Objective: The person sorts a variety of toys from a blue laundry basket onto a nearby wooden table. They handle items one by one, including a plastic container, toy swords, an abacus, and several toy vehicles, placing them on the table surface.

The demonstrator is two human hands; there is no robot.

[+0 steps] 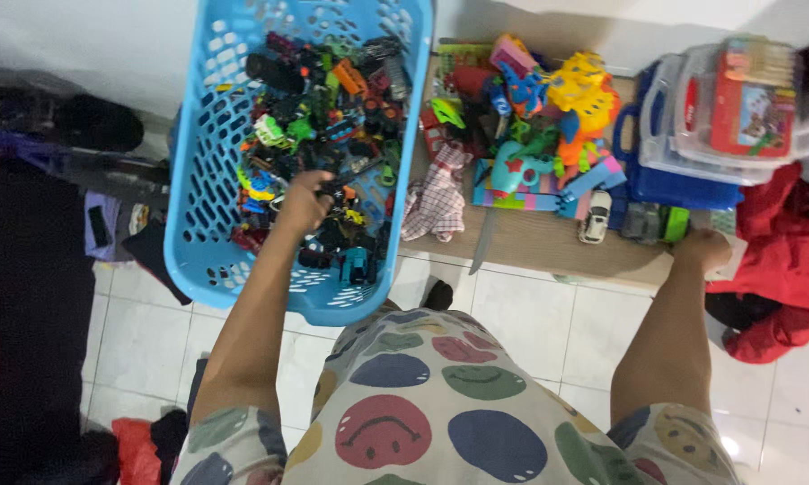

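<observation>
From the head view, a light blue plastic basket (208, 171) with slotted walls is seen, heaped with small toy cars (332, 117) in black, green, orange and yellow; it juts past the wooden bench (548, 242) over the tiled floor (521, 314). The left hand (304, 202) is curled among the cars, its grip too hidden to be judged. The right hand (702, 247) is rested on the bench edge, nothing seen in its grip.
</observation>
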